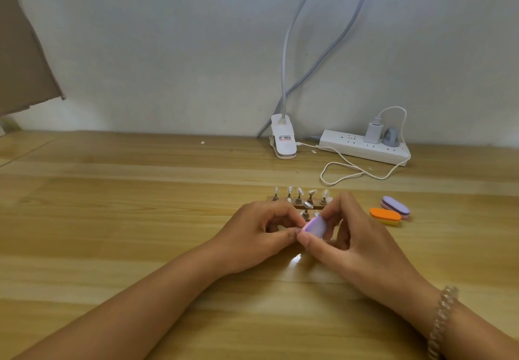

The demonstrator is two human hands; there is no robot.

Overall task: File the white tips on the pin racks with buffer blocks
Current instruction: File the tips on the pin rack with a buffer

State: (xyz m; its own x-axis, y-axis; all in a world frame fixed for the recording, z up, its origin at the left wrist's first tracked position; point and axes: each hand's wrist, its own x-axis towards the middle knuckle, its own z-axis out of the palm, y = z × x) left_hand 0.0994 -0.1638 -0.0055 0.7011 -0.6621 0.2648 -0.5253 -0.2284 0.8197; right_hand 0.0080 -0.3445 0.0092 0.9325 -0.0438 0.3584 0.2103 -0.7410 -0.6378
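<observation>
Where lamp-lit, glossy wooden table (112, 205) against pale grey wall (168, 50).

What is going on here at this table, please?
A person is filing white tips on two pin racks. The right hand pinches a buffer block over the near rack, mostly hidden by the hands. The left hand curls its fingers right beside the block; what they hold is hidden. The far rack stands behind with five tips. A purple block and an orange block lie unused at the right.
</observation>
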